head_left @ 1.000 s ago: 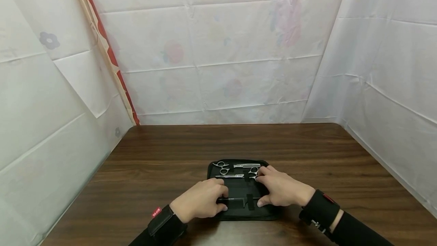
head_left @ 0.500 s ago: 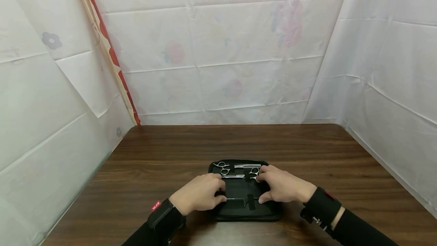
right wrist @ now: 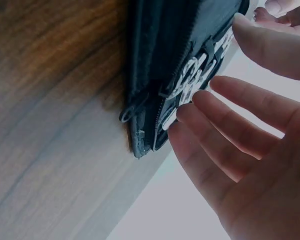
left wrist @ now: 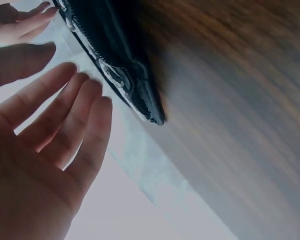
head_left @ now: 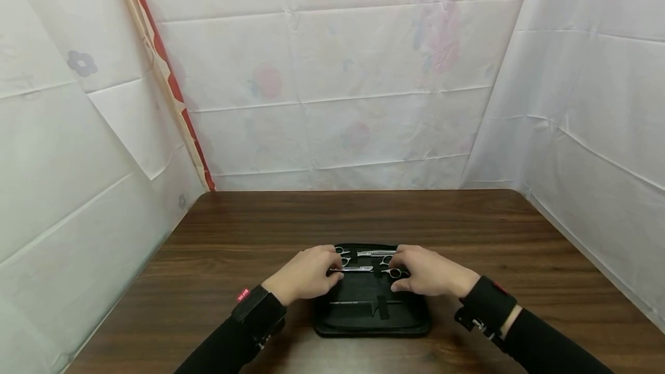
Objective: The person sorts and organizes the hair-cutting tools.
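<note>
A black zip case [head_left: 372, 326] lies unfolded on the brown wooden table, close in front of me. Two pairs of silver scissors [head_left: 358, 269] lie across its far half, their finger rings partly hidden by my hands. My left hand [head_left: 310, 273] is over the far left edge, with its fingertips right at the scissors. Over the far right edge is my right hand [head_left: 432, 272], its fingertips beside the rings. Both wrist views show loosely extended fingers and nothing gripped. The case's zip teeth [right wrist: 158, 114] run along its edge in the right wrist view.
A dark strap [head_left: 383, 307] and a thin pale strip [head_left: 345, 303] lie in the near half of the case. White patterned sheets [head_left: 332, 85] hang behind the table [head_left: 249, 229] and along both sides.
Both hands have moved from around the middle of the case up to its far half. More of the near half now shows, and the left hand covers part of the scissors' rings.
</note>
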`<control>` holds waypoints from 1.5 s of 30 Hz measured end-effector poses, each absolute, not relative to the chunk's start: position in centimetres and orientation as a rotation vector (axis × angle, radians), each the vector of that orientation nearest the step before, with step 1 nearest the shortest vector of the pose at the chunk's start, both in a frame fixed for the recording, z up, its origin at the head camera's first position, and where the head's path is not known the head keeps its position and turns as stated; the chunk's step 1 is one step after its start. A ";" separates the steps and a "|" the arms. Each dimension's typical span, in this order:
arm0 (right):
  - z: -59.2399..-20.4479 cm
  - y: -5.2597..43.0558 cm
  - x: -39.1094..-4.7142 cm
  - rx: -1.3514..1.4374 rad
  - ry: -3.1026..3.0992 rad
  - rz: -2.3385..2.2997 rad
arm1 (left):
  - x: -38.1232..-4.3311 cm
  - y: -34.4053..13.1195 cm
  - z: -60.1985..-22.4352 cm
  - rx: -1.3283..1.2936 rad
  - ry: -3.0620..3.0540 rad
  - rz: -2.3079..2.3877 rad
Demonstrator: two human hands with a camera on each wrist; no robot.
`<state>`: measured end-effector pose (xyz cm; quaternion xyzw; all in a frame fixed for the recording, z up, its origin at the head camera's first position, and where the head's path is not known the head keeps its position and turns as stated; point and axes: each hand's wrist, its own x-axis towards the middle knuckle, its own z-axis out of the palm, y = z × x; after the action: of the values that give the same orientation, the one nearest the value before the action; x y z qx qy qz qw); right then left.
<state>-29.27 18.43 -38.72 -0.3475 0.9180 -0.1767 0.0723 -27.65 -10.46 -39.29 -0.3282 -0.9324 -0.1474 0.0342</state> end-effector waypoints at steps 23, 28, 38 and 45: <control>-39.6 18.8 -33.6 -0.831 2.905 -0.636 | -31.1 -10.6 -39.6 -0.598 -2.963 -0.534; -40.0 18.7 -34.2 -0.750 2.864 -0.609 | -31.6 -10.8 -40.0 -0.573 -3.022 -0.509; -40.3 18.4 -35.0 -0.736 2.832 -0.567 | -32.4 -10.6 -40.4 -0.529 -3.089 -0.458; -40.4 18.4 -35.5 -0.726 2.852 -0.552 | -33.2 -10.4 -40.3 -0.518 -3.124 -0.468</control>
<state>-35.54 18.37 -40.37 -0.2418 0.9499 -0.1840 0.0734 -33.19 -10.38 -40.34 -0.1619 -0.9755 -0.1462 -0.0297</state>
